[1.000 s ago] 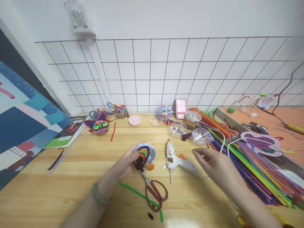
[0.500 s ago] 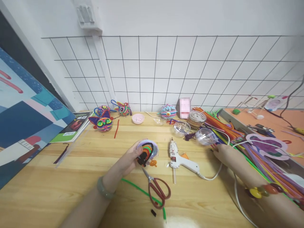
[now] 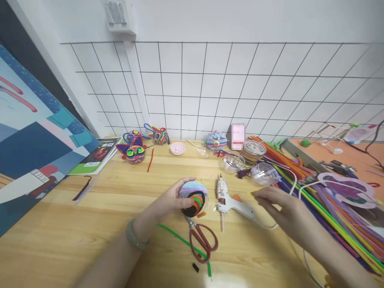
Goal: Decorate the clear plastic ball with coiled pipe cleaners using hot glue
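My left hand (image 3: 177,200) is wrapped around a clear ball (image 3: 195,187) partly covered in lilac and blue strands, with black, orange and green coils on its front. Between the pinched fingertips of my right hand (image 3: 274,202) shows a small yellow piece (image 3: 251,193), too small to name. A white hot glue gun (image 3: 222,194) lies between the hands, near an orange scrap (image 3: 236,197). Below the ball rest red-handled scissors (image 3: 202,242) across a green pipe cleaner (image 3: 177,235). An orange piece (image 3: 201,215) lies beside the ball.
Bundled pipe cleaners (image 3: 327,224) fill the right side, crossed by a white cord (image 3: 303,248). Clear plastic shells (image 3: 265,173), a spool (image 3: 254,150), a pink dish (image 3: 178,148) and decorated balls (image 3: 135,154) stand along the back. A book (image 3: 95,158) lies left.
My right hand has come away from the pipe cleaners, moving left toward the glue gun with a yellow piece at its fingertips. The ball in my left hand has turned, showing more lilac strands.
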The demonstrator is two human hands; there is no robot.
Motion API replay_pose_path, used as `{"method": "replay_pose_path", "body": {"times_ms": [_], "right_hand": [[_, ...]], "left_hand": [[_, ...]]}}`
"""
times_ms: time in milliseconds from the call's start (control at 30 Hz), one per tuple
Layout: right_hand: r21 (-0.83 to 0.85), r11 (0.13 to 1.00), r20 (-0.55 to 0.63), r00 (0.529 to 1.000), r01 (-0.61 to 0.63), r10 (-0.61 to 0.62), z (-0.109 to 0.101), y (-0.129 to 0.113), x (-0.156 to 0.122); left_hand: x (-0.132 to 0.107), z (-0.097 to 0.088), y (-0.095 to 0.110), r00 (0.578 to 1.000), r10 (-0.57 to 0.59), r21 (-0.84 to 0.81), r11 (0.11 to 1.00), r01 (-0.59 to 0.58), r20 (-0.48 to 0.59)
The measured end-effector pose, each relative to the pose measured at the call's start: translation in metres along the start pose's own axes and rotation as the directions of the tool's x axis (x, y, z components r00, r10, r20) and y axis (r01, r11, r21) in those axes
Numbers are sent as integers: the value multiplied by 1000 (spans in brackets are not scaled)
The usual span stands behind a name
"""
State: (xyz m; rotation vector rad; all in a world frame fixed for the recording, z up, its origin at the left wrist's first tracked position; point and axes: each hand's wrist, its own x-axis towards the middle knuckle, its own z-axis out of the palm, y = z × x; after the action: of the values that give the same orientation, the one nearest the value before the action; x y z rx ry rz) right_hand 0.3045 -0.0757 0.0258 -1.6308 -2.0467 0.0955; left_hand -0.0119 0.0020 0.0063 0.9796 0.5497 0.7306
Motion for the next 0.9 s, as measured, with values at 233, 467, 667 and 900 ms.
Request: {"method": "replay_pose_path", "body": {"times_ms": [233,467,667,900], "right_hand": [[265,895,-91,933,359,-347,14,-96,21],[137,884,-51,894,447,-445,34,-107,30],[31,887,7,887,462,-462,40,-104,28],[-98,844,-40,845,528,-533,34,-111,31]], "left_hand": [[-2,4,-1,998,-18,128,992,11,57],[-4,5,-1,996,4,217,976,-23,89],[-2,5,-1,996,3,226,974,-23,88],[-3,7,-1,1000,5,287,958,-4,-4]]}}
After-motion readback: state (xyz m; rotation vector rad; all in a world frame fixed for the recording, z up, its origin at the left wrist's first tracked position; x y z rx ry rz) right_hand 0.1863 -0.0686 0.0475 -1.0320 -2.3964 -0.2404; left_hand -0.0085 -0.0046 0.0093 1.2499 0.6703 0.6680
